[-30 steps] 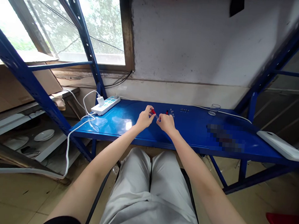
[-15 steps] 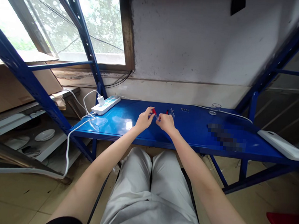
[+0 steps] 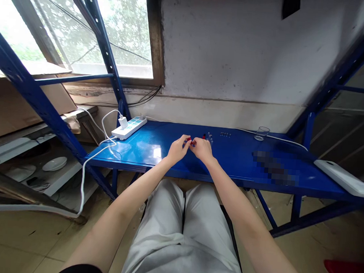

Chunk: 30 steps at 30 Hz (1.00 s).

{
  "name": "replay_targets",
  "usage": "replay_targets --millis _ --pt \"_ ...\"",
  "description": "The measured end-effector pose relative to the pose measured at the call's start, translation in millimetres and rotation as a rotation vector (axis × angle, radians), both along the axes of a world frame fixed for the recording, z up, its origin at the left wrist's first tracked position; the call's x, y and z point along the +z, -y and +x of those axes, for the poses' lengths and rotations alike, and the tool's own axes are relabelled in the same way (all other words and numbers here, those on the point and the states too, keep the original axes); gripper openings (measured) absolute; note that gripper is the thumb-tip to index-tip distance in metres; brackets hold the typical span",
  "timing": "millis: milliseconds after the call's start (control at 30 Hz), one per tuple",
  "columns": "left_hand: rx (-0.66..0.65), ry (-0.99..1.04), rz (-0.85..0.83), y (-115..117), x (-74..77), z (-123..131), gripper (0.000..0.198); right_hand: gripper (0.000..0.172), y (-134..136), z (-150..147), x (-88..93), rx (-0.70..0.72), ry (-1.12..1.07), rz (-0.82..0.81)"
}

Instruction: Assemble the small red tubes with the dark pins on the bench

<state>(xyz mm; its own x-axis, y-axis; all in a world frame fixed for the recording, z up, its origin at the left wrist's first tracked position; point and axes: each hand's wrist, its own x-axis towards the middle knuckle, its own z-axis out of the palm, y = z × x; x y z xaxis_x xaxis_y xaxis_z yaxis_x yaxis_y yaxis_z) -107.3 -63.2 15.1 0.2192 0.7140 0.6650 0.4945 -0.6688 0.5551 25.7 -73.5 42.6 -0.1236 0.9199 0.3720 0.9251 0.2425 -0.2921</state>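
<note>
Over the blue table (image 3: 230,157), my left hand (image 3: 178,148) is closed on a small red piece (image 3: 188,139). My right hand (image 3: 201,149) is pinched close beside it, fingertips nearly touching the left ones, with a bit of red showing between them. What the right fingers hold is too small and hidden to name. Just behind the right hand stand several small clear pieces (image 3: 209,137) and a small red and dark piece (image 3: 204,136). Further right lies a row of tiny pieces (image 3: 225,134).
A white power strip (image 3: 129,127) with cables lies at the table's left. To the right are a clear glass (image 3: 261,133), a blurred dark object (image 3: 274,168) and a white flat object (image 3: 345,179). Blue frame posts rise at both ends.
My left hand has moved slightly right and down, closer to my right hand. The red piece has turned and is now mostly covered by fingers; the clear part below it is no longer visible.
</note>
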Motion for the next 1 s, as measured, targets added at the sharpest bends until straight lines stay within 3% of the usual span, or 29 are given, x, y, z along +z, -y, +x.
replay_targets --millis 200,400,733,1000 --pt "0.004 0.208 -0.098 -4.0 9.5 2.4 0.016 0.020 -2.5 1.8 -8.5 0.064 -0.176 0.127" --pt "-0.124 0.455 -0.255 -11.2 9.6 1.6 0.026 0.017 -1.8 3.7 -7.5 0.117 -0.273 0.228" --pt "-0.161 0.463 -0.449 -14.5 7.2 2.7 0.029 0.017 -2.0 3.7 -11.7 0.118 -0.137 0.328" --pt "-0.047 0.346 -0.487 -19.5 12.1 -0.5 0.027 0.023 -5.0 11.1 -17.0 0.177 -0.096 0.319"
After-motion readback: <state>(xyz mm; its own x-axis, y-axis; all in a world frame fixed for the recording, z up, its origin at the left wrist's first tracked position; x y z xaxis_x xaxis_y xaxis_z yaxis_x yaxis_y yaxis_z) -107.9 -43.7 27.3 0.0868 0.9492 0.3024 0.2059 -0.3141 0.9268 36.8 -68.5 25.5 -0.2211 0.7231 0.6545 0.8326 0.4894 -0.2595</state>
